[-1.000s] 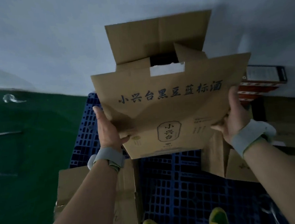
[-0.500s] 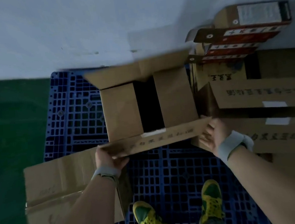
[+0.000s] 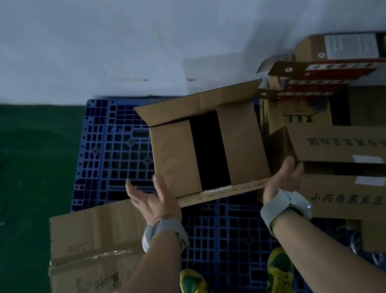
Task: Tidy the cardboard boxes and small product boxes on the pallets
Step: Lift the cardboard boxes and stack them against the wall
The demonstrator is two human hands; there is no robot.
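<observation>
Count with me: one open box (image 3: 208, 149) in front of you on the blue pallet (image 3: 109, 153), two inner flaps folded in with a dark gap between them, one far flap standing up by the wall (image 3: 132, 35). One taped box (image 3: 94, 253) sits at the pallet's near left corner, hanging over the green floor (image 3: 17, 183). On the right side, a pile of printed boxes (image 3: 349, 148), at least three, and on top at the far right corner, four small product boxes (image 3: 333, 68) stacked up, the top one brown, the lower ones showing red labels. Two green-and-yellow shoes (image 3: 280, 275) stand on the pallet's near edge.

Against half a second ago, the open box sits in much the same spot. Your left hand (image 3: 154, 200) has come off the near flap; it was pinching that edge, now it's spread, fingers splayed, holding nothing. The box's near left corner is right beside that thumb, whether touching I cannot tell. Your right hand (image 3: 282, 181) stays on the near right corner, thumb up against the side, fingers curled under the near flap, gripping it. Both wrists wear grey bands (image 3: 282, 208).
</observation>
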